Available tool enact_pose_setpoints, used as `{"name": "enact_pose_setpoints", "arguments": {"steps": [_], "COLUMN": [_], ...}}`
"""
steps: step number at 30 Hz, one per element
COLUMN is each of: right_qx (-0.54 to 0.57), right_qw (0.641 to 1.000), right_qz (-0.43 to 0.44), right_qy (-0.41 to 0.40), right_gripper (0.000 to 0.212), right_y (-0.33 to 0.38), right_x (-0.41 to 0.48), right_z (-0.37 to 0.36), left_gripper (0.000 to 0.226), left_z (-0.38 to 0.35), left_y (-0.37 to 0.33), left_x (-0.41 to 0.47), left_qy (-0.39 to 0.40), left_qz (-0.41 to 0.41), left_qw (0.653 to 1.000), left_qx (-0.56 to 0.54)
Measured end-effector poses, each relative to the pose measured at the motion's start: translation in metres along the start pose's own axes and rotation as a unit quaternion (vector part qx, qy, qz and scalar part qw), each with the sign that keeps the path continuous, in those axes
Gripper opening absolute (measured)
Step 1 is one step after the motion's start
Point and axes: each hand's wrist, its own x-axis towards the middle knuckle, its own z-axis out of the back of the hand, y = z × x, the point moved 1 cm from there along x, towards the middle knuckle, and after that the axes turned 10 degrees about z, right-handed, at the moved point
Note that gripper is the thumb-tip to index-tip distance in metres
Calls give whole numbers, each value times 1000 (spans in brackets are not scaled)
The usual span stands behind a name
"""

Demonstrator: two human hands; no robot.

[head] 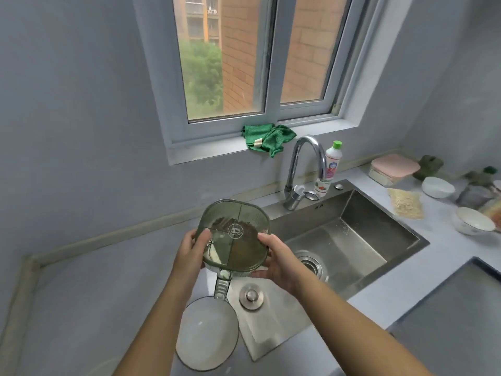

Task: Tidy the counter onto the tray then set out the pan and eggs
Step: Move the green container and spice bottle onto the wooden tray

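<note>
left hand (189, 251) and right hand (280, 257) gripped the divided spice box (235, 241) by its sides; keeping it level should avoid spills.

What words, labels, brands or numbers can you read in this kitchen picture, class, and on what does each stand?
Nothing here can be read for certain.
Round white emblem on the lid of the green see-through divided container: lettering too small to read.
Printed label on the white green-capped plastic bottle: blurred, unreadable.
Small dark stamp on the back wall of the steel sink: illegible.
</note>
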Motion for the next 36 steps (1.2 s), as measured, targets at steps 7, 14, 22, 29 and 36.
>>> {"name": "enact_pose_setpoints", "arguments": {"steps": [7,14,22,29,36], "right_qx": [25,55,117,99,102], "right_qw": [980,949,927,918,910], "right_qz": [48,89,110,128,148], "right_qy": [-193,-298,-340,-363,-374], "right_gripper": [42,47,37,38,28], "right_y": [31,67,94,125,176], "right_x": [-96,-189,-252,-251,-204], "right_z": [143,281,376,441,515], "left_gripper": [58,50,39,38,38], "left_z": [-161,-320,-441,-535,-627], "left_y": [41,71,77,81,62], "left_x": [-43,-118,-172,-149,-88], "left_qy": [72,193,260,253,259], "left_qz": [84,64,-3,-30,-30], "left_qw": [987,956,947,954,954], "left_qx": [117,211,190,160,149]}}
